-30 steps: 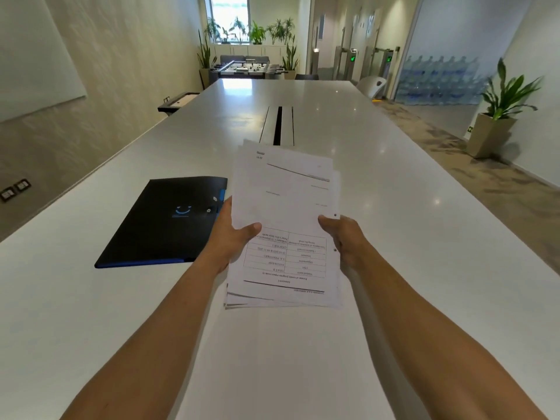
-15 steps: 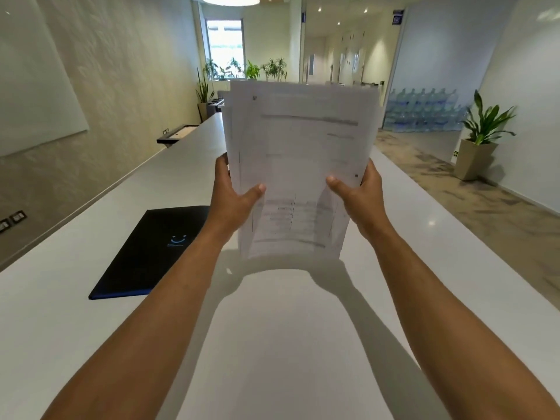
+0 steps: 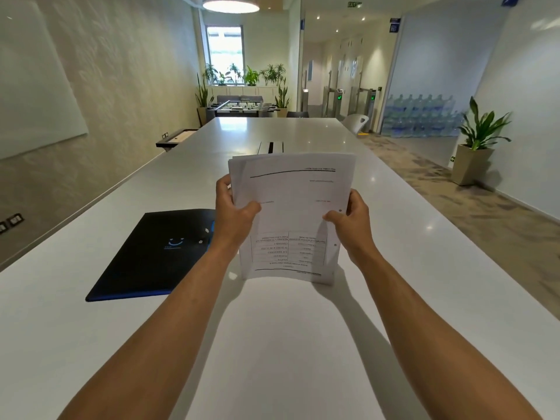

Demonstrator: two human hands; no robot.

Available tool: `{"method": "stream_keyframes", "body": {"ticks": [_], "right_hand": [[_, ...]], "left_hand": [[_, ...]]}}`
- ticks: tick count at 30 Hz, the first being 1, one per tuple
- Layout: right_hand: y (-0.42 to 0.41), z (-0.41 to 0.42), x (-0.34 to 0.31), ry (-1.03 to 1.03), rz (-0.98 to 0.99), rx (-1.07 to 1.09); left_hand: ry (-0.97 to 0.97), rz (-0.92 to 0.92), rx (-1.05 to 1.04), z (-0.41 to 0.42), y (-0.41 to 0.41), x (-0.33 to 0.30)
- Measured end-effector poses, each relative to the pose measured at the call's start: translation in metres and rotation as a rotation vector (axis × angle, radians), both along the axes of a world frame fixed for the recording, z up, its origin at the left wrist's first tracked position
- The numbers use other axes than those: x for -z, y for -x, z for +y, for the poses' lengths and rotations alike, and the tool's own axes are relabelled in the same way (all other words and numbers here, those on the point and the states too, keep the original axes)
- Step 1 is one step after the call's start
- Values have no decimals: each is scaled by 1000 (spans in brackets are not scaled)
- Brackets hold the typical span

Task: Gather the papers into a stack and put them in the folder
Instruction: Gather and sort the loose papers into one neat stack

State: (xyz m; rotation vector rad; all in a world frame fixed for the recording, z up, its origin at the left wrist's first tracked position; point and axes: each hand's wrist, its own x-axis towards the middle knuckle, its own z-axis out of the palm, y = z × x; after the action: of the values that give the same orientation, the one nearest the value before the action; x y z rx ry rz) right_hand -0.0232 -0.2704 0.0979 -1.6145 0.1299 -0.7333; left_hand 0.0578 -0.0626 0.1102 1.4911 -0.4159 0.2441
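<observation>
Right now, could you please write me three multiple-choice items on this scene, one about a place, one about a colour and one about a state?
1. Where does the folder lie relative to the papers?
A. to their left, on the table
B. to their right, on the table
C. under them, in the hands

2. What colour is the folder's cover?
A. white
B. red
C. black with a blue edge

3. How are the papers held?
A. lying flat on the table, untouched
B. upright, gripped at both side edges
C. rolled into a tube in one hand

Answers:
1 A: the folder lies on the table left of the papers.
2 C: its cover is black, with blue along the near edge.
3 B: the left hand and the right hand each pinch one side of the standing stack.
</observation>
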Motion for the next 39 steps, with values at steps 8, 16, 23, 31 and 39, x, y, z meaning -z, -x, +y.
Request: {"method": "stream_keyframes", "body": {"ticks": [8,16,23,31,39], "right_hand": [[-1,11,-13,25,-52,12],[1,7,-10,-18,-61,-50],[0,4,-9,-11,-63,-50],[0,4,-8,11,-50,-32],[2,4,-11,32,-48,-38]], "left_hand": [[101,35,42,-3,5,-8],[26,-281,-225,4,11,-17],[-79,-311,-213,5,8,-21],[-66,-174,-175,4,4,-25],[41,-65,-95,8,6,-28]]}}
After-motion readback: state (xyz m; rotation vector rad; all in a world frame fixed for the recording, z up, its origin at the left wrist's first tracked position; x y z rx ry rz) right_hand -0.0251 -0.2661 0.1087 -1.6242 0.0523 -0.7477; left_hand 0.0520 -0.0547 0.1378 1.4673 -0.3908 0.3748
